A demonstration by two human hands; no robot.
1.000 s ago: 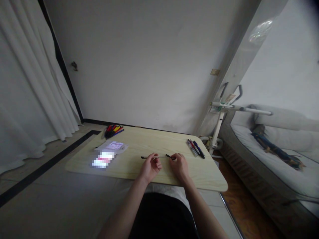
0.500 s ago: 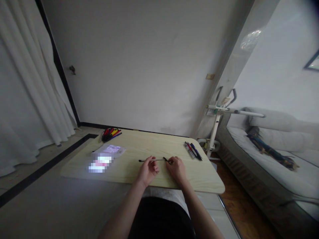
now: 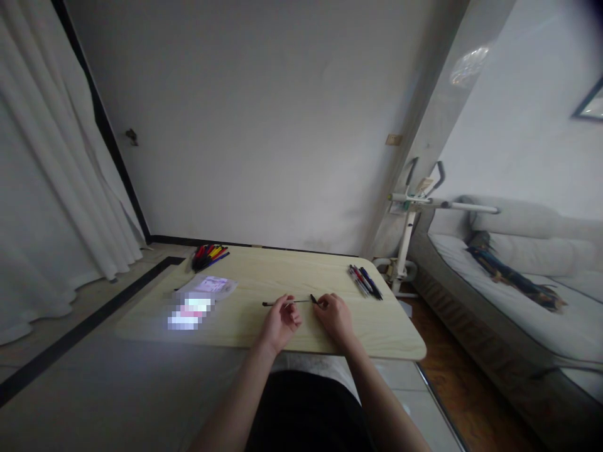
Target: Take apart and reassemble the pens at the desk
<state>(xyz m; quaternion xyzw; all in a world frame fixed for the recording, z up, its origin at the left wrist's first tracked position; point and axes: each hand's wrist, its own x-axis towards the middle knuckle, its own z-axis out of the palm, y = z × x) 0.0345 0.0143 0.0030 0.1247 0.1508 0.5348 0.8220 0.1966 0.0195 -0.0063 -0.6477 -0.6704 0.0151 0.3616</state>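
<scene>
Over the middle of the table, my left hand [image 3: 281, 320] is closed around a slim pen [image 3: 269, 304]. Its black end sticks out on the left and a thin, pale length runs out to the right, toward my other hand. The fingers of my right hand [image 3: 334, 314] pinch a small black pen part [image 3: 314, 299], perhaps a cap; most of it is hidden by the fingers. The tip of the thin length ends close beside this black part, and I cannot tell whether they touch.
A pile of colourful pens [image 3: 210, 256] lies at the table's far left, behind a clear plastic bag [image 3: 214, 286] and a glowing, pixelated screen [image 3: 191, 311]. Several pens [image 3: 365, 282] lie side by side at the right. Beyond the pale wooden table [image 3: 391, 336] stand white exercise equipment [image 3: 405, 245] and a sofa [image 3: 518, 263].
The black part in my right hand has tilted slightly steeper. My left hand keeps its hold on the pen, and the camera view has shifted a little.
</scene>
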